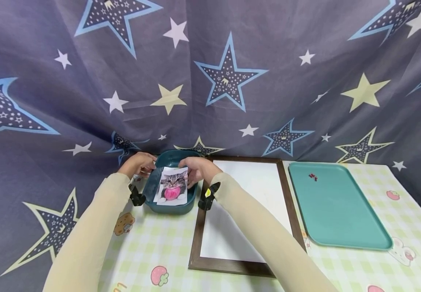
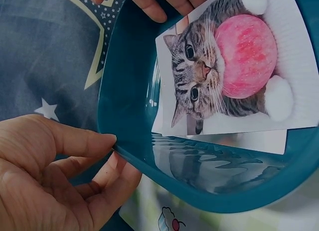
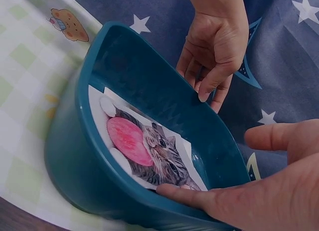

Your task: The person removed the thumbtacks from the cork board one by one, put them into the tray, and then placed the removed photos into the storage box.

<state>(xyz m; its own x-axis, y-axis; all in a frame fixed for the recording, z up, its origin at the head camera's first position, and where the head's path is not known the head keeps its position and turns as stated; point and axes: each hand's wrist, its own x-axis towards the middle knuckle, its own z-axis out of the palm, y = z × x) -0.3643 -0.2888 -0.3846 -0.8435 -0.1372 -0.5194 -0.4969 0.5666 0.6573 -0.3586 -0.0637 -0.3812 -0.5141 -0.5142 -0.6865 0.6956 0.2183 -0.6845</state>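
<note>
A deep teal plastic basin stands on the table and holds photo prints. On top lies a cat photo, showing a tabby with a pink round object; another print's edge shows beneath it in the left wrist view. My left hand pinches the basin's rim between thumb and fingers. Reaching in over the opposite side, my right hand has its fingers extended at the cat photo's edge, with the thumb held apart. Part of the right hand is hidden below the rim in the head view.
Right of the basin lies a brown-framed white board. Farther right, a teal tray bears several small red pieces. A checked tablecloth covers the table, and a star-patterned curtain hangs behind.
</note>
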